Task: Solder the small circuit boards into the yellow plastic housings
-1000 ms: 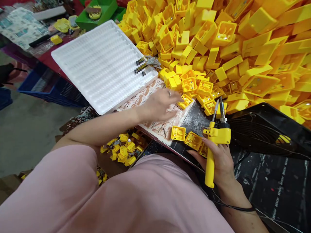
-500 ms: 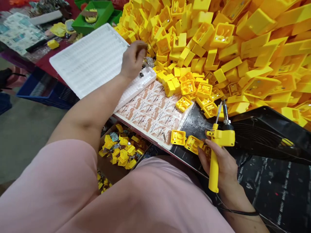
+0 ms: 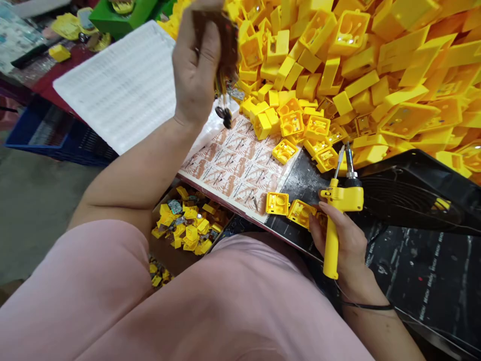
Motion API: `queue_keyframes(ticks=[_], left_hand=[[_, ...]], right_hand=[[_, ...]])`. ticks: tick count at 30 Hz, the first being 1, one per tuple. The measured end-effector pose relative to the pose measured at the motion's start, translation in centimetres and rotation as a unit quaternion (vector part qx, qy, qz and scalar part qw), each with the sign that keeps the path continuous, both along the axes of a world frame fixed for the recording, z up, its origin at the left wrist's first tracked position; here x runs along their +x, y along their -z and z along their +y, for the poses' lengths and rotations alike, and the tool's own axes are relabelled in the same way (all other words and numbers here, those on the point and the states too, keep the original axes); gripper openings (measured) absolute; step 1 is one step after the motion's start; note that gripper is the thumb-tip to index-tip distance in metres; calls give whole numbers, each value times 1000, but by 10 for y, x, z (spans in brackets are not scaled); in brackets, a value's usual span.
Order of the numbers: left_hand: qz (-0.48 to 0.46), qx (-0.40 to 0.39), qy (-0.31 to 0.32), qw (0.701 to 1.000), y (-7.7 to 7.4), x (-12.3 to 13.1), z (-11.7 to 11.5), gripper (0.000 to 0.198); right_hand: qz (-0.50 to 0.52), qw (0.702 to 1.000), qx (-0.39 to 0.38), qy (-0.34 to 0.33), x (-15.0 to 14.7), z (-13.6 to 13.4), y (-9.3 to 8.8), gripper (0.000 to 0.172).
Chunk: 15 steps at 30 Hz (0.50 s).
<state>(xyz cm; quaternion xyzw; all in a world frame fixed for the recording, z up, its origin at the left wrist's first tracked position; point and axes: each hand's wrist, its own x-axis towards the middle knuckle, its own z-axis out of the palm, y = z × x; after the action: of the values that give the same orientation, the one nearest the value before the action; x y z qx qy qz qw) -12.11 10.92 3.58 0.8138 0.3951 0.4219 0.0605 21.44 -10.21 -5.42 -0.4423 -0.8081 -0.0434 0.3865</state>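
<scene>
My left hand [image 3: 197, 75] is raised over the right end of the white foam tray [image 3: 124, 80], closed on a brown circuit board [image 3: 221, 42] with small dark parts [image 3: 224, 116] dangling below it on wires. My right hand [image 3: 343, 240] is closed round the yellow soldering gun [image 3: 331, 240], whose metal tip points away from me, toward the pile. Just left of that hand, two open yellow cases [image 3: 277, 203] lie side by side at the table edge, and another is partly hidden by my fingers. The patterned sheet [image 3: 240, 170] lies between my hands.
A large heap of yellow cases [image 3: 351, 32] covers the back and right. A black fan-like housing [image 3: 406, 193] stands at the right. Below the table edge is a box of yellow pieces [image 3: 191, 233]. A blue crate [image 3: 56, 143] and green tray [image 3: 116, 20] are at the left.
My left hand has lifted toward the camera, and the brown board with its dangling parts now shows clearly in it. My right hand still holds the soldering gun. The view has shifted slightly.
</scene>
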Motion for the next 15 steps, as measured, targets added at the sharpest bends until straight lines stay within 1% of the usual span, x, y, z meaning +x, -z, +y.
queue_keyframes(ticks=[1,2,3,4,5,6,7,9,11,13,15], left_hand=[[-109,-55,27,992,-1,12,-14,24],[-167,-115,44,978,-1,23,-27,15],[-208,-175,50,961,0,32,-38,11],[-196,-234,59,951,2,40,-47,11],[-164,-275,58,945,4,46,-55,13],[-125,-297,50,946,5,50,-61,17],[-81,-302,38,949,5,53,-65,21],[-9,-279,6,960,5,55,-74,25],[24,-256,-17,966,7,52,-85,27],[17,-250,-2,968,13,45,-99,28],[-6,-239,43,970,24,32,-115,29]], right_hand=[[0,1000,3,1,0,0,0,57],[-1,1000,6,2,0,0,0,58],[-5,1000,6,4,0,0,0,59],[-10,1000,5,5,-1,0,0,60],[-12,1000,5,5,-1,0,0,60],[-11,1000,4,3,0,0,0,61],[-9,1000,3,0,0,0,0,62],[-3,1000,-1,-6,2,0,1,64],[-1,1000,-10,-11,6,-1,2,65],[7,1000,-20,-16,8,-3,0,62],[30,999,-21,-27,9,-8,-5,58]])
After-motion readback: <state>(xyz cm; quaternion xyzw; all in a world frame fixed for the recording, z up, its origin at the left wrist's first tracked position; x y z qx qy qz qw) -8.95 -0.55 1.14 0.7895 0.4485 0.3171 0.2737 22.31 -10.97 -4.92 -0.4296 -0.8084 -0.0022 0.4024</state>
